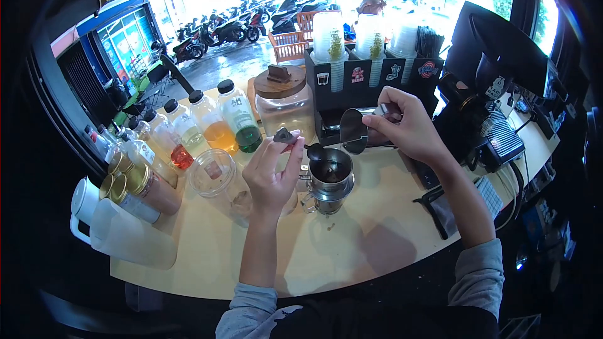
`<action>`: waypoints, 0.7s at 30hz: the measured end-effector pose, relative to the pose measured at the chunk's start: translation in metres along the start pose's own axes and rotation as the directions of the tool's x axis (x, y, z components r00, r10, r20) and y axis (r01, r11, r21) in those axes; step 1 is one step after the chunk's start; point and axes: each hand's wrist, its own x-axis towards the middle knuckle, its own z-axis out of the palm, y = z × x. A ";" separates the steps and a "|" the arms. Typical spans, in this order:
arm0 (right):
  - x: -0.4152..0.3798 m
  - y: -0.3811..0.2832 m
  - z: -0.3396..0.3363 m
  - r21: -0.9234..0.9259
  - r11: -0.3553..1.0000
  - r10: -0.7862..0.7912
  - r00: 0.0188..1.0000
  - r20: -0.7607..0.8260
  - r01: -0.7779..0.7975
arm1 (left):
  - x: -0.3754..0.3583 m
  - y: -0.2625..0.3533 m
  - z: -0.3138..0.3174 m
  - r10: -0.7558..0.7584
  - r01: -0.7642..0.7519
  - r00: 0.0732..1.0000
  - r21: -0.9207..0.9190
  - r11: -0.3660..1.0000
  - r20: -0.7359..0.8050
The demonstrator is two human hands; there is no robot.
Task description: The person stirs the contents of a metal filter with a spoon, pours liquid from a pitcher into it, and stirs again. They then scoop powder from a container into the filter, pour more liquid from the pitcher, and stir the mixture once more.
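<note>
My left hand (pixel 274 172) pinches the handle of a small black spoon (pixel 316 152), whose bowl is over the rim of a metal cup (pixel 331 169). This cup sits on top of another metal vessel (pixel 326 205) on the table. What lies inside the cup is dark and hard to make out. Right of it and higher, my right hand (pixel 400 122) grips a round metal piece (pixel 353 132) by its handle, tilted on edge above the cup. An open clear plastic container (pixel 215 179) stands left of my left hand.
Bottles (pixel 219 127) and gold-lidded jars (pixel 151 191) line the left of the table, with a white jug (pixel 129 232) in front. A wood-lidded glass jar (pixel 282 103) and a black cup rack (pixel 333 86) stand behind. Coffee equipment (pixel 496 138) is at right.
</note>
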 end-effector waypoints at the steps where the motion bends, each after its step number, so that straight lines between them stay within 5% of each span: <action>1: -0.002 -0.001 -0.002 0.014 1.000 0.004 1.000 0.005 -0.004 | 0.000 0.000 0.000 -0.001 0.001 1.000 0.000 1.000 -0.001; 9: -0.011 -0.017 -0.003 0.228 0.971 0.056 0.996 0.076 -0.072 | 0.000 0.000 -0.001 0.024 -0.023 0.999 -0.022 1.000 0.028; 17: -0.009 -0.024 0.007 -0.010 0.998 -0.064 0.996 0.062 0.065 | -0.001 0.001 -0.001 0.038 -0.034 0.995 -0.048 0.998 0.097; 21: -0.009 -0.022 0.005 0.012 0.999 -0.050 0.996 0.074 0.049 | 0.000 0.002 -0.003 0.020 -0.015 0.996 -0.054 0.998 0.092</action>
